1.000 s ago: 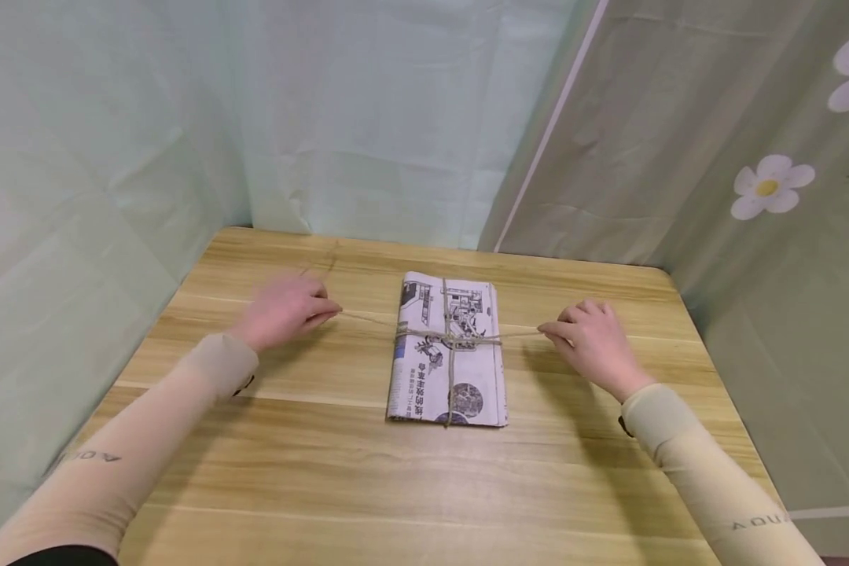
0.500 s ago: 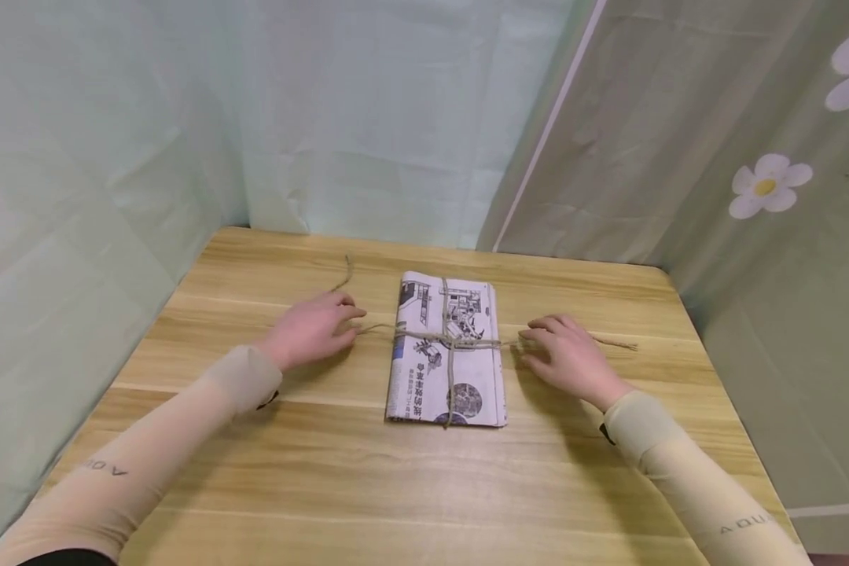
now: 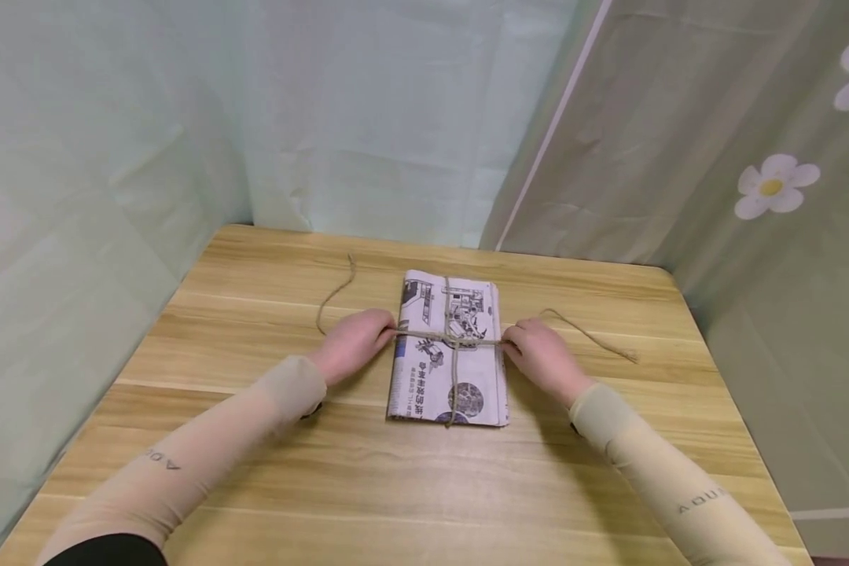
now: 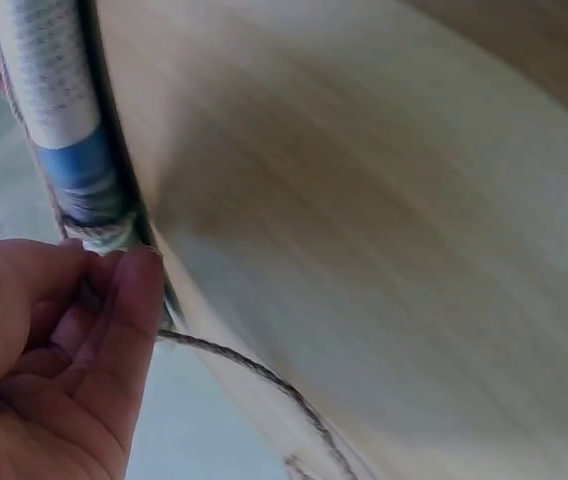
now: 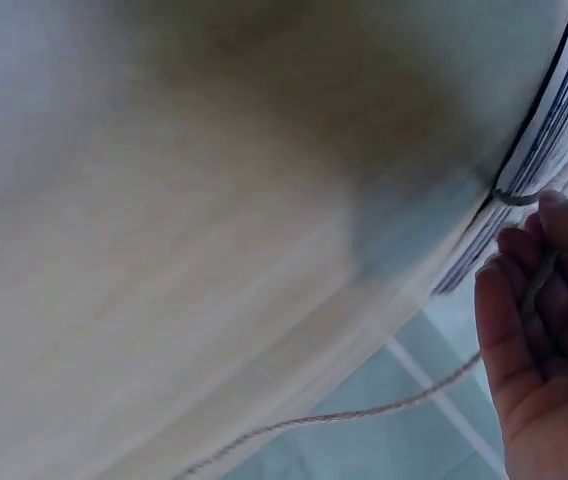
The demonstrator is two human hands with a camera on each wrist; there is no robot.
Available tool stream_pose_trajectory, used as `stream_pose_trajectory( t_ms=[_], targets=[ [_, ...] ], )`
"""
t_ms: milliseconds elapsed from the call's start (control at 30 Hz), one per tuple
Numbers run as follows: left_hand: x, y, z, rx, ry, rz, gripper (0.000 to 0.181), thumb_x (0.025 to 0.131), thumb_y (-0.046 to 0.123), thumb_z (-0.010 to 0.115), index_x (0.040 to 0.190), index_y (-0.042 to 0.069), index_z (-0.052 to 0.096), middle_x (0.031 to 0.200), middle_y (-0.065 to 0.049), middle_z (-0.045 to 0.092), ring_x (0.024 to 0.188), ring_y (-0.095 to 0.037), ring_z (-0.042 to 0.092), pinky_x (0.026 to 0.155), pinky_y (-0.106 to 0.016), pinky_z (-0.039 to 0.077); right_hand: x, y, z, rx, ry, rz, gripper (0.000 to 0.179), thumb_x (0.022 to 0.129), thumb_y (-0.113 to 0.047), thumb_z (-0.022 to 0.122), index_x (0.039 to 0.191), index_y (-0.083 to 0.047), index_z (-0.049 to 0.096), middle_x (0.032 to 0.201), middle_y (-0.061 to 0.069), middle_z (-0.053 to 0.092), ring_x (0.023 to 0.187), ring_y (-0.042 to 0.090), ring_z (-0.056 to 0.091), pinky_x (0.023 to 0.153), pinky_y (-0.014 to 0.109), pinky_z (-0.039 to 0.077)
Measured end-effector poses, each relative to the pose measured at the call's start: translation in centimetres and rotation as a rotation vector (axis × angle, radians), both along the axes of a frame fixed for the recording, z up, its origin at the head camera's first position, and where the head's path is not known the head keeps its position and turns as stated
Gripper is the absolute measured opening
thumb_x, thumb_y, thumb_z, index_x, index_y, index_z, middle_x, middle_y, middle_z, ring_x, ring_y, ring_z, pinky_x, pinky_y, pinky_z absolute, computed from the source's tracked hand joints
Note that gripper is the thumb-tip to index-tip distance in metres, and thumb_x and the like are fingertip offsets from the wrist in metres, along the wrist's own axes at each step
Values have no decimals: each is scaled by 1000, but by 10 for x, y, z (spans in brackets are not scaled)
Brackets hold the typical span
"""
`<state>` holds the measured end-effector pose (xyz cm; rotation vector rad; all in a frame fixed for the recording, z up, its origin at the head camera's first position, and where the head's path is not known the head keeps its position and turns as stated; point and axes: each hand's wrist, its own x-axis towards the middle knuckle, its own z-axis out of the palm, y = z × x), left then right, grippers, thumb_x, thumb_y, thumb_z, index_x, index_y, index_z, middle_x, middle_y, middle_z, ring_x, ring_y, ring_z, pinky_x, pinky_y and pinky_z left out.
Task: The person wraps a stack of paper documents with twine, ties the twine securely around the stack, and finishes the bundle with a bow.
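Left hand [image 3: 356,343] and right hand [image 3: 543,355] have drawn inward since the earlier frame, and each now sits at a side edge of the folded, black-and-white printed newspaper bundle [image 3: 477,365]. Nearest me, long cream stretch sleeves [image 3: 668,464] reach over the bare front of the light wood-grained table [image 3: 424,487]. Beyond, the bundle lies flat around the middle, its thin tan plant-fibre twine [image 3: 457,343] crossing on top. The hands are apart from each other, and both wrist views show curled fingers pinching that twine close to the paper. I'd judge the bundle light and fairly soft: folded layers that bend, crease or tear at the edges if the cord bites hard. The twine looks limp but rough, so it should grip well; the best hold seems right beside the paper's edges, pulled level. Farther back, two loose ends curve over the wood, and behind them hangs a pale green curtain [image 3: 396,118].
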<state>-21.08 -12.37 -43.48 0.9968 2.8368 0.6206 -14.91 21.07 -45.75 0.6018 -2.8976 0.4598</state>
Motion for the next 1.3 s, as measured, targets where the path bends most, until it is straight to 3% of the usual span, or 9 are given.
stream_pose_trajectory(
  t_ms=[200, 633, 800, 1000, 1100, 1167, 1200, 1233, 1300],
  targets=[
    [-5, -8, 0, -42, -5, -34, 11, 103, 18, 62, 104, 9, 68, 93, -1, 67, 87, -20, 65, 83, -42, 56, 2, 15, -4, 2, -48, 46, 4, 94, -13, 75, 91, -10, 74, 84, -1, 67, 80, 19, 64, 78, 40, 55],
    [-6, -10, -1, -103, -3, -11, 11, 104, 20, 61, 103, 12, 68, 92, 0, 66, 87, -18, 64, 85, -40, 56, -2, 23, 2, 10, -80, 70, 7, 93, -15, 77, 88, -16, 73, 84, -5, 66, 80, 16, 64, 79, 40, 56],
    [-4, -8, 0, -82, -54, 43, 12, 102, 20, 65, 107, 12, 72, 97, -1, 68, 91, -20, 65, 88, -42, 56, -2, 21, 1, 2, -78, 57, 4, 92, -13, 78, 90, -14, 74, 85, -3, 67, 81, 19, 63, 79, 40, 55],
    [2, -6, 6, -33, -97, 65, 25, 100, 21, 67, 121, 8, 70, 114, -9, 67, 105, -25, 65, 97, -45, 53, 1, 20, -1, -6, -67, 53, 4, 90, -12, 79, 93, -12, 76, 88, -1, 68, 84, 19, 65, 83, 41, 56],
    [6, -8, 11, 10, -113, 96, 25, 100, 21, 68, 120, 7, 69, 115, -9, 65, 105, -26, 64, 95, -46, 54, 2, 20, -2, -8, -53, 67, 5, 90, -11, 79, 93, -12, 76, 89, -1, 69, 85, 20, 65, 83, 41, 56],
    [7, -10, 13, 41, -157, 127, 21, 100, 23, 66, 114, 7, 70, 107, -6, 66, 96, -23, 64, 88, -43, 56, 2, 20, -1, -11, -45, 76, 6, 89, -10, 80, 94, -11, 76, 89, 0, 69, 85, 21, 65, 83, 41, 56],
    [7, -11, 15, 65, -225, 146, 20, 102, 24, 64, 109, 6, 71, 100, -7, 67, 89, -22, 65, 82, -41, 56, 2, 20, -1, -13, -45, 79, 6, 89, -10, 80, 95, -11, 77, 89, 0, 69, 85, 21, 65, 84, 41, 56],
    [7, -12, 14, 109, -325, 167, 21, 103, 24, 62, 105, 5, 71, 95, -7, 68, 83, -21, 65, 78, -39, 57, 3, 20, 0, -15, -45, 82, 7, 89, -10, 80, 95, -11, 77, 90, 1, 70, 86, 21, 66, 84, 42, 56],
    [6, -13, 15, 238, -591, 220, 28, 105, 25, 58, 107, 0, 70, 91, -11, 69, 72, -18, 63, 68, -34, 58, 3, 20, 0, -17, -47, 82, 7, 89, -10, 80, 96, -10, 77, 91, 1, 70, 86, 21, 66, 84, 42, 56]
  ],
)
